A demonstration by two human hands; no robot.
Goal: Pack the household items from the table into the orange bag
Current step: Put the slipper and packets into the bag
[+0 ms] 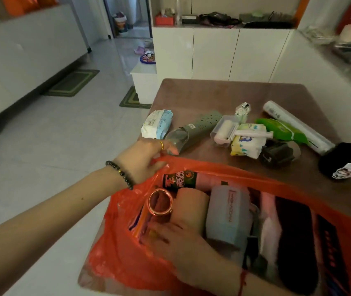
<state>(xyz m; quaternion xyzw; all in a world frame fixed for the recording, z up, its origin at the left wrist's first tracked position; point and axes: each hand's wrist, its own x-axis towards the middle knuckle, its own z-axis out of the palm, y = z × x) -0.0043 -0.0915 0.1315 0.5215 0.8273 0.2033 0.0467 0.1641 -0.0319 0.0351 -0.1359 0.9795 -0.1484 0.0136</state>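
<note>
The orange bag (127,261) lies open on the near part of the brown table (213,92). My left hand (144,161) grips its far rim and holds the mouth open. My right hand (181,240) is inside the bag, its fingers lying flat over the packed items next to a brown roll (191,206). Also in the bag are a clear tape ring (160,201), a pale blue box (228,218), a pink roll with a black label (179,178) and dark items (294,242).
On the table beyond the bag lie a wipes pack (157,124), a grey-green perforated tube (200,127), a lint roller (228,131), a tissue pack (247,144), a green pack (281,129), a long white roll (294,124) and black items (343,161). White cabinets stand behind.
</note>
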